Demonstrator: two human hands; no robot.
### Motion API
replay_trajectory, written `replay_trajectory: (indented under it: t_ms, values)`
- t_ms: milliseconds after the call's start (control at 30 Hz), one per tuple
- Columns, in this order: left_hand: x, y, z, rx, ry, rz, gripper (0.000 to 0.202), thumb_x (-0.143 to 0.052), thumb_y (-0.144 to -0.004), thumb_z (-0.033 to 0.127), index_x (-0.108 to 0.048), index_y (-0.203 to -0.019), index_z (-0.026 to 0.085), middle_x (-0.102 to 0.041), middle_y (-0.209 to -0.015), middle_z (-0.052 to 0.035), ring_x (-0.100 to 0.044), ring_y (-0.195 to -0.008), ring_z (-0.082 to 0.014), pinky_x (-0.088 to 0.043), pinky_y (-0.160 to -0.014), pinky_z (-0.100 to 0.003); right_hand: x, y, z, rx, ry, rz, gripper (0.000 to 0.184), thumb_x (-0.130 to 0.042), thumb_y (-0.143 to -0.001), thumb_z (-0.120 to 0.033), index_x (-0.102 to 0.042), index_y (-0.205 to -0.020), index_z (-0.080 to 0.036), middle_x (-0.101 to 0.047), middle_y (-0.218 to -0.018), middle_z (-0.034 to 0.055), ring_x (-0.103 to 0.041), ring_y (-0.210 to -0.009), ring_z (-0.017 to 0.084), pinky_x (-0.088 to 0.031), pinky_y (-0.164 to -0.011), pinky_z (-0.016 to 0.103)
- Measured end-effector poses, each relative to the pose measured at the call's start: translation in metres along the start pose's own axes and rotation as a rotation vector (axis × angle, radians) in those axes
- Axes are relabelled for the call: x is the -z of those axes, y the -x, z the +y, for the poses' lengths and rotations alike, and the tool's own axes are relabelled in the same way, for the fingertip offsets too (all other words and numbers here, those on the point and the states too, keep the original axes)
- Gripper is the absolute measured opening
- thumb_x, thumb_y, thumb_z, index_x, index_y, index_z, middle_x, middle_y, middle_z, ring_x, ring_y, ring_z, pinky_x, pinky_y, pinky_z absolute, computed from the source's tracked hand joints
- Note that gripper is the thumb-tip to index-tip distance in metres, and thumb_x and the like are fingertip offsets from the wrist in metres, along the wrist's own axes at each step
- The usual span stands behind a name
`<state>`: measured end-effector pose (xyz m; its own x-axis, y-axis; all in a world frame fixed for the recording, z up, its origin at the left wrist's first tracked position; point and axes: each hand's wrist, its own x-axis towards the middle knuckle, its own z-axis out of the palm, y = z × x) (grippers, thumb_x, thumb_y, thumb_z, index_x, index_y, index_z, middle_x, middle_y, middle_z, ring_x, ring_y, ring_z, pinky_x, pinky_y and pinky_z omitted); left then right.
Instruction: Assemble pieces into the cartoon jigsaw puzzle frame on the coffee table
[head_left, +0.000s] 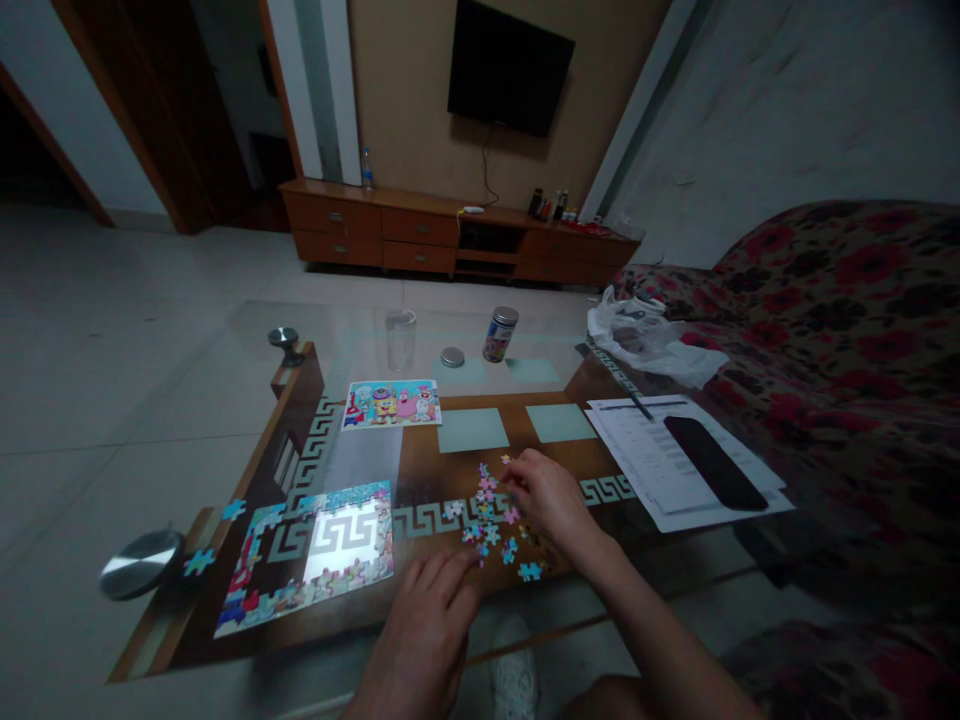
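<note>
Nearest us, the left hand (431,620) lies back up, fingers loosely bent; its underside is hidden, so we cannot tell whether it grips anything. Loose puzzle pieces (490,534) spread just beyond it and to its right, the scatter's long axis running away from us. The right hand (547,495) is the nearer of the two, reaching over the scatter's right side with fingers curled down; whether a piece sits in the pinch, we cannot tell. To the left hand's left, apart from it, we note the joined puzzle border (330,583), its middle unfilled, with two stray pieces (199,562) past its left side. Nothing tall stands between scatter and border, only bare bench (431,485) and the left hand itself. Right of the right hand: papers (630,470) under a dark phone (716,465). Farther out, beyond both hands, we see a cartoon picture card (394,406), then a round lid (452,357), a clear jar (401,342) and an upright printed can (500,336).
</note>
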<state>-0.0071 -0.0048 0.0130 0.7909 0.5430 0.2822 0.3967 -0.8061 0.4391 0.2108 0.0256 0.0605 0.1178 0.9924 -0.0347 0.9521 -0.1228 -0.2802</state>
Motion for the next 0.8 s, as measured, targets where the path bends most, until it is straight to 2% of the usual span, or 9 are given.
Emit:
replay_trajectory:
  t_ms: [200,300,467,633,800]
  values:
    - [-0.005,0.001,0.001,0.008,0.006,-0.023,0.039,-0.039,-0.072,-0.002,-0.059,-0.100,0.018,-0.057,-0.129,-0.0107,-0.053,-0.113,-0.0266,-0.052,-0.089,-0.046,-0.015,-0.004,-0.002,0.081,-0.027,-0.060,0.019,-0.057,-0.084,-0.015,-0.073,-0.090,-0.023,-0.065,-0.089,0.0037,-0.060,-0.084,0.015,-0.039,-0.071,0.023]
    - [-0.008,-0.001,0.000,-0.007,-0.007,0.001,0.040,-0.038,-0.069,-0.003,-0.059,-0.098,0.016,-0.058,-0.126,-0.0128,-0.055,-0.109,-0.0278,-0.053,-0.085,-0.048,-0.018,-0.005,0.002,0.116,-0.051,-0.087,0.021,-0.059,-0.082,-0.014,-0.074,-0.091,-0.025,-0.066,-0.091,0.0042,-0.061,-0.087,0.016,-0.040,-0.074,0.023]
    - [-0.011,-0.002,-0.001,-0.044,-0.031,0.047,0.042,-0.037,-0.068,-0.003,-0.058,-0.099,0.016,-0.060,-0.122,-0.0132,-0.056,-0.107,-0.0269,-0.054,-0.082,-0.047,-0.012,0.002,0.009,0.119,-0.048,-0.115,0.021,-0.059,-0.081,-0.015,-0.075,-0.090,-0.025,-0.068,-0.099,0.0059,-0.061,-0.091,0.019,-0.042,-0.077,0.026]
    - [-0.011,-0.001,-0.002,-0.047,-0.037,0.067,0.042,-0.037,-0.068,-0.003,-0.058,-0.098,0.017,-0.060,-0.122,-0.0114,-0.055,-0.107,-0.0253,-0.054,-0.083,-0.044,-0.004,0.005,0.006,0.069,-0.064,-0.062,0.029,-0.053,-0.084,-0.013,-0.071,-0.104,-0.024,-0.068,-0.097,0.0059,-0.062,-0.087,0.018,-0.043,-0.075,0.025]
    - [-0.021,0.001,-0.004,-0.028,-0.006,0.121,0.044,-0.038,-0.062,-0.002,-0.058,-0.096,0.018,-0.059,-0.123,-0.0106,-0.054,-0.108,-0.0260,-0.052,-0.084,-0.046,-0.006,0.009,0.004,0.108,-0.020,-0.085,0.034,-0.050,-0.088,-0.014,-0.068,-0.112,-0.028,-0.063,-0.116,0.0089,-0.060,-0.102,0.020,-0.043,-0.084,0.028]
